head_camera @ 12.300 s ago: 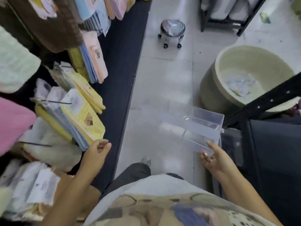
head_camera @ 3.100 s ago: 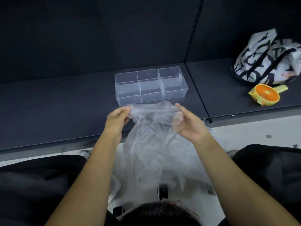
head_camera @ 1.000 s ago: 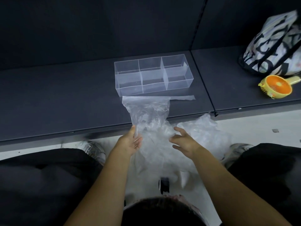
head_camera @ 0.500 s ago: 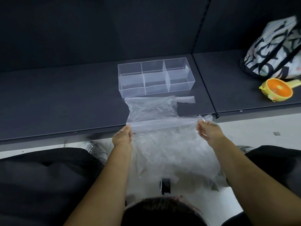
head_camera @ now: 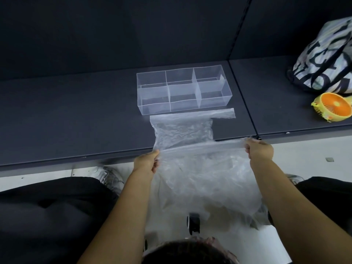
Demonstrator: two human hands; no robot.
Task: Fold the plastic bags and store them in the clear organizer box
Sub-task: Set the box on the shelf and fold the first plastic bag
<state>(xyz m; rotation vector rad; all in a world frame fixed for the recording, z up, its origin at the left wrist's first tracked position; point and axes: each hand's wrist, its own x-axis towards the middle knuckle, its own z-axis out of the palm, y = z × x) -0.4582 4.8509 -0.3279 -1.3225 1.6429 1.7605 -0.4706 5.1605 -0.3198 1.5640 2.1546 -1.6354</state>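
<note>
A clear organizer box [head_camera: 183,90] with six compartments stands on the dark shelf [head_camera: 76,115]; nothing lies in it. Just in front of it a clear plastic bag [head_camera: 182,130] lies flat on the shelf, one handle strip pointing right. Its lower part hangs over the shelf's front edge. My left hand [head_camera: 146,161] pinches the bag's left side at that edge. My right hand [head_camera: 259,149] grips the right side, and the plastic is stretched taut between them. More crumpled clear plastic [head_camera: 205,189] hangs below, over my lap.
A black-and-white patterned bag [head_camera: 323,58] sits at the shelf's right end, with an orange hand-held fan [head_camera: 333,106] in front of it. A seam [head_camera: 245,103] divides the shelf into two boards. Black trousers flank the hanging plastic; a castor wheel [head_camera: 193,222] shows on the pale floor below.
One second ago both hands were close together on the crumpled bag. They have since moved apart, my right hand farthest, pulling the plastic into a taut straight band at the shelf edge.
</note>
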